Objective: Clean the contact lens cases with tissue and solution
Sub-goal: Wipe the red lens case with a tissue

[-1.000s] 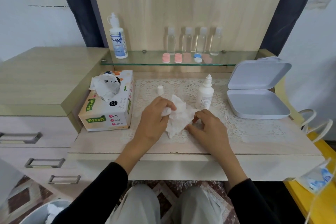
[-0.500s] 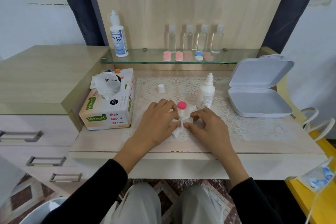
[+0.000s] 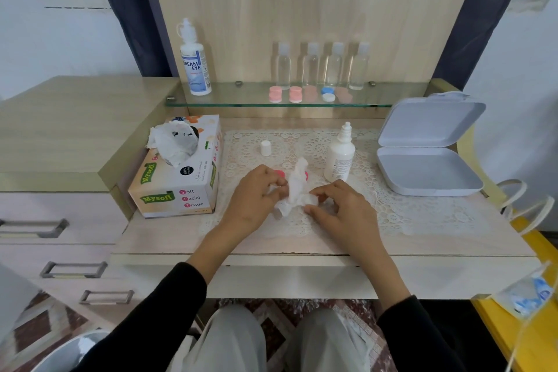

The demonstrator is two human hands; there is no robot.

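A crumpled white tissue (image 3: 295,190) lies on the lace mat between both hands. My left hand (image 3: 254,199) pinches its left side, and my right hand (image 3: 341,208) grips its lower right part with curled fingers. Bits of a pink lens case (image 3: 279,174) show on either side of the tissue's upper fold; most of it is hidden. An open white solution bottle (image 3: 340,154) stands just right of the tissue, its cap (image 3: 265,148) standing apart on the mat. More pink and blue lens cases (image 3: 294,94) sit on the glass shelf.
A tissue box (image 3: 181,178) stands left of the mat. An open grey hinged box (image 3: 428,157) sits at the right. On the glass shelf (image 3: 241,100) are a large solution bottle (image 3: 194,60) and several clear small bottles (image 3: 323,65). A bin (image 3: 69,353) is at lower left.
The spread tissue has been bunched up around the pink lens case. Both hands have drawn closer together on it, and the pink case came into view.
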